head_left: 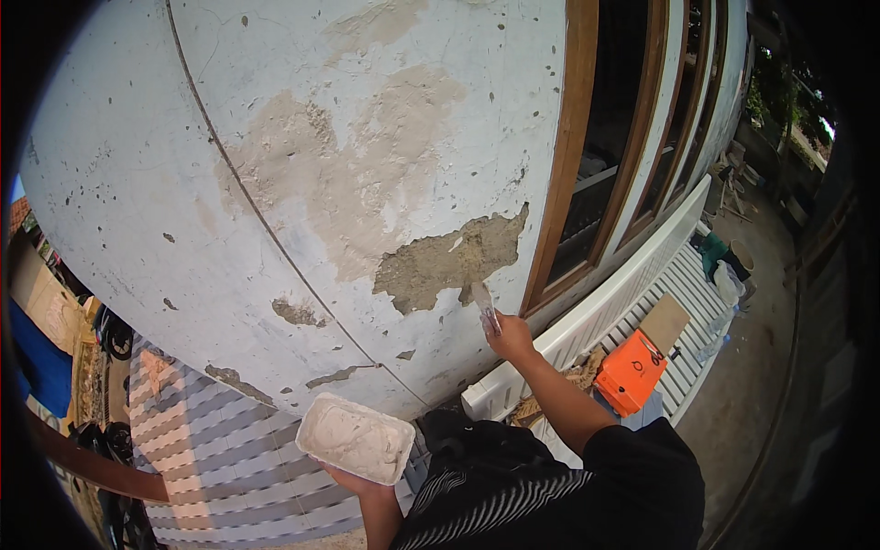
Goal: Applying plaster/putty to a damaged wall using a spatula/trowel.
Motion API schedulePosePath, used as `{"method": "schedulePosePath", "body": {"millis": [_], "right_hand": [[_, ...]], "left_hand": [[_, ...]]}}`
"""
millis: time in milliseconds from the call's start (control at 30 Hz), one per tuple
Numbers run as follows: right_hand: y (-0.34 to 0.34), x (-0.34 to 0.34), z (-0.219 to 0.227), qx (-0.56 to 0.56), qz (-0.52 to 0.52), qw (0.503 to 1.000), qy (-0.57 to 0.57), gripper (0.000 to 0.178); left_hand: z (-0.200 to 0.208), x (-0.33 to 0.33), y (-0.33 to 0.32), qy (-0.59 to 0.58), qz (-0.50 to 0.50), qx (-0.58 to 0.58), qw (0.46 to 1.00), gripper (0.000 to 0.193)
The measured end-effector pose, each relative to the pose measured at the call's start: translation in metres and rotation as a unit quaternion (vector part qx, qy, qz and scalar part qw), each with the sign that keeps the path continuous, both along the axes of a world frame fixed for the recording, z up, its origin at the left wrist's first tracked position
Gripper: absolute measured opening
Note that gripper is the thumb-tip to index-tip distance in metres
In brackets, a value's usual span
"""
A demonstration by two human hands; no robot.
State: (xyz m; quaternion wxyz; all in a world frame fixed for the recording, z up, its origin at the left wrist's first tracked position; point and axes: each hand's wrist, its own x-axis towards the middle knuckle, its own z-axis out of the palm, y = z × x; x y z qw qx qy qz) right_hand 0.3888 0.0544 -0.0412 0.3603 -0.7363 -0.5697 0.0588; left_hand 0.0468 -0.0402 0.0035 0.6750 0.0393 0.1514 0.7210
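Holding a white tub (368, 411) from below, the left hand (346, 478) is mostly hidden under the base, so how far its fingers curl I cannot tell; the tub's open side faces up, probably to keep the pale paste (353, 440) in and within reach of a blade. It sits below and to the left of the right-hand grip, well apart from it, which seems to leave the right arm free

Up from there, the right hand (511, 335) is closed around a putty knife (486, 305), with no gap showing between fingers and handle. The blade points up and slightly left from the grip, likely so that its flat end can meet the wall (110, 183); its tip is at the lower edge of a rough grey patch (440, 270), though whether it touches I cannot tell

The patch's ragged rim spreads above the grip and to its left, with smooth beige filler (339, 183) higher on that side. Open wall lies leftward, crossed by a thin cord (240, 182). To the right room is tighter: the brown window frame (564, 183) stands just beside the hand, and a white slatted bench (596, 307) runs below the forearm and away, bearing an orange box (632, 371) beyond the elbow
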Motion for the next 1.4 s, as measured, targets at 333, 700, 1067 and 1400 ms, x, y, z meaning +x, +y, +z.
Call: {"method": "schedulePosePath", "body": {"millis": [333, 700, 1067, 1400], "right_hand": [[0.004, 0.008, -0.009, 0.048, -0.033, 0.978, 0.202, 0.041], [-0.003, -0.004, -0.028, 0.022, -0.062, 0.964, 0.258, 0.037], [-0.004, 0.003, -0.022, -0.024, -0.058, 0.953, 0.295, 0.034], [-0.033, -0.018, 0.019, -0.080, 0.180, 0.976, 0.088, 0.018]], "left_hand": [[0.004, 0.010, -0.002, 0.005, -0.023, 0.004, 1.000, 0.065], [-0.011, 0.002, -0.001, 0.023, 0.000, 0.000, 1.000, 0.069], [-0.009, 0.003, 0.001, 0.011, -0.001, -0.010, 1.000, 0.068], [0.007, -0.005, 0.007, 0.005, 0.015, 0.026, 1.000, 0.067]]}}
